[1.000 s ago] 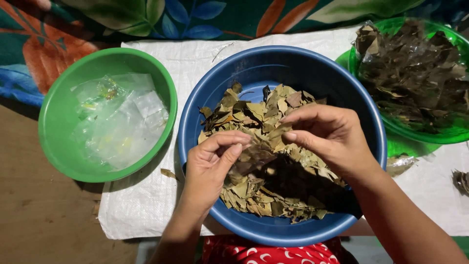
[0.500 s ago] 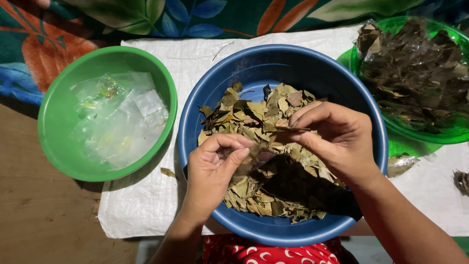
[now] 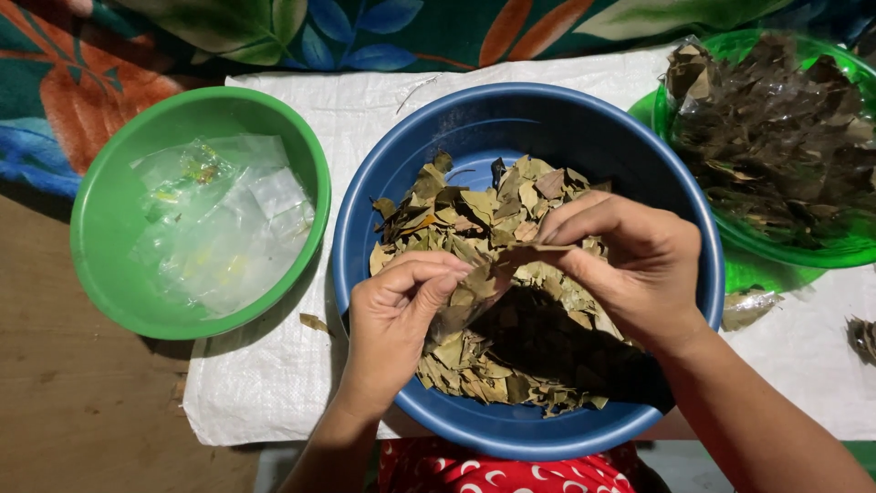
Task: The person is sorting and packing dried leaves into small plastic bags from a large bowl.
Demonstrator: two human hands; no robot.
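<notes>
A white woven sack (image 3: 274, 383) is spread over a wooden floor (image 3: 82, 411), with a leaf-patterned cloth (image 3: 274, 36) along the far edge, and three bowls stand on it. In the middle the blue bowl (image 3: 474, 119) holds a heap of dried leaves (image 3: 456, 224), and over it both hands work on one dried leaf (image 3: 488, 274). The step in hand looks like breaking or tearing leaves into pieces above the heap. The left hand (image 3: 392, 319) is closed, thumb and forefinger pinching the leaf's lower end; the right hand (image 3: 630, 265) is likewise closed, its fingertips gripping the upper end, so the two hands sit close together with the leaf stretched between them. Splitting it would call for firm opposite pulls kept over the bowl. To the left a green bowl (image 3: 109, 210) holds clear plastic wrappers (image 3: 224, 224); at the far right another green bowl (image 3: 821, 256) is piled with darker leaves (image 3: 776, 137).
</notes>
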